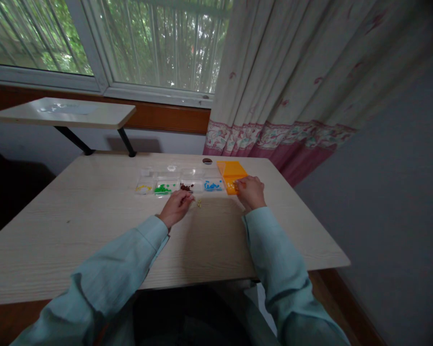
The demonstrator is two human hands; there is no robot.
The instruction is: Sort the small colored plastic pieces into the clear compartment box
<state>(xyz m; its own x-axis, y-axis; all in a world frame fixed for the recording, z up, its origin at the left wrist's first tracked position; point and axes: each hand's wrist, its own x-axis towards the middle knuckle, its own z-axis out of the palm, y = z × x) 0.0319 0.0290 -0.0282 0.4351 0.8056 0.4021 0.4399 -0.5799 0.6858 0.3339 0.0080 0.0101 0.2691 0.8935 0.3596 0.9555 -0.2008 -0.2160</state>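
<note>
In the head view, holds the bare left hand (176,206) low over the pale wood-grain tabletop (94,216), with fingers curled and fingertips drawn together; cannot tell whether gripping a piece. Just right of those fingertips, a few small pale-yellow pieces (199,203), loose on the tabletop. Bends the bare right hand (252,193) over the right side of a translucent orange plastic box (234,168) with raised lid, with fingers pinched together; cannot tell whether grasping anything. Left of the right fingertips, inside the box, small whitish pieces (231,185). Beyond the left hand, a row of clear plastic compartments (198,186): farther left, yellow pieces (144,187) and green pieces (162,189); just behind its fingers, dark-brown pieces (186,186); between both hands, bright-blue pieces (212,185).
</note>
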